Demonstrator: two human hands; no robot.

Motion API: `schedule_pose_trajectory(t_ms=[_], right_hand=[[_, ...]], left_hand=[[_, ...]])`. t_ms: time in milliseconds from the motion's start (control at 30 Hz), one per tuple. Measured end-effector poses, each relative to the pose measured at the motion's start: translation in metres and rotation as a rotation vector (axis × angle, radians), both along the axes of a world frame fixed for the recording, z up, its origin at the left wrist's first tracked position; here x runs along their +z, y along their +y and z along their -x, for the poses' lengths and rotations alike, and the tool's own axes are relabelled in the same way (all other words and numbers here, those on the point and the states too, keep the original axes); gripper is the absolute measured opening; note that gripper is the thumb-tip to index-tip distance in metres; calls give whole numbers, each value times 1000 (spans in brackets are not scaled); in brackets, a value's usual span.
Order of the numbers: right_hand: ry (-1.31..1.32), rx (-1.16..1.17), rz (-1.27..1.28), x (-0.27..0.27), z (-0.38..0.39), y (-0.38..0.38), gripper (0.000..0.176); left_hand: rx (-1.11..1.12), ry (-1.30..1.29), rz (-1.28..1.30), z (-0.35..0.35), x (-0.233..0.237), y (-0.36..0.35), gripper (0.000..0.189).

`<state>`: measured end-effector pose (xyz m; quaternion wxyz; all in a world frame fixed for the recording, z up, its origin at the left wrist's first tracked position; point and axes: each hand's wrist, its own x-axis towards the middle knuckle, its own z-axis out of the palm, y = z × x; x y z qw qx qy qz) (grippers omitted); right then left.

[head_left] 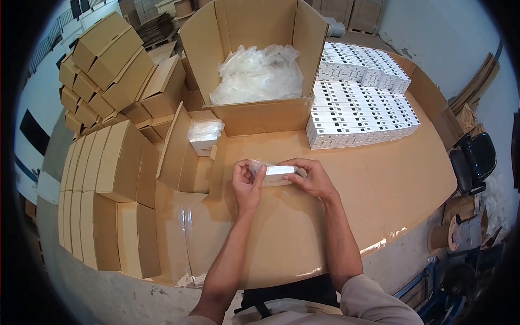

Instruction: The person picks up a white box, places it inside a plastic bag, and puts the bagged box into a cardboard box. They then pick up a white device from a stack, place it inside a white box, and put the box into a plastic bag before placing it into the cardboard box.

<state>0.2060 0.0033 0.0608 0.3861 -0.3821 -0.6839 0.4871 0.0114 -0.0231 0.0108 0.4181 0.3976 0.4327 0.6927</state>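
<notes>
Between my two hands, above the cardboard-covered table (379,184), is a small white box (280,172). My left hand (249,184) has its fingers closed on the box's left end, where clear plastic wrap (254,167) shows around the fingers. On the right end, my right hand (313,179) pinches the box with thumb and fingers. Ahead and to the left, an open brown carton (184,168) lies with its mouth towards me. Several plastic-wrapped white boxes (206,138) sit in its far end.
A large carton (260,116) of clear plastic bags (260,73) stands at the back. Stacked white boxes (363,116) fill the back right. Brown cartons (114,162) line the left side, with more (111,59) piled behind. A black chair (471,162) stands at the right.
</notes>
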Motion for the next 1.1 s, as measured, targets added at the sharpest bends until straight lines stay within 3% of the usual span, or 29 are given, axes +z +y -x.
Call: schedule_pose_trajectory(t_ms=[133,333,433,533,733,933,1100], right_hand=[[90,-97,53,-10,-4,6,30],[100,-139,47,-18,-3,11,30],[85,-98,46,-14,-2,10,30],[110,-78,89,-6,0,4,29],[57,-32,43,-9,-5,6,27],[26,-2,138,0,-9,4,29],[17,-1,58,0,-11,4,26]], left_hand=[[115,96,-109,-5,4,-1,40],[291,630,-178,-4,18,-15,35],[292,778,-336,-8,24,-19,33],[229,895,-328,-13,29,-23,36],[253,986,-323,-11,26,-19,36],[244,957,-276,-7,28,-18,34],[213,894,-224,-6,26,-17,32]])
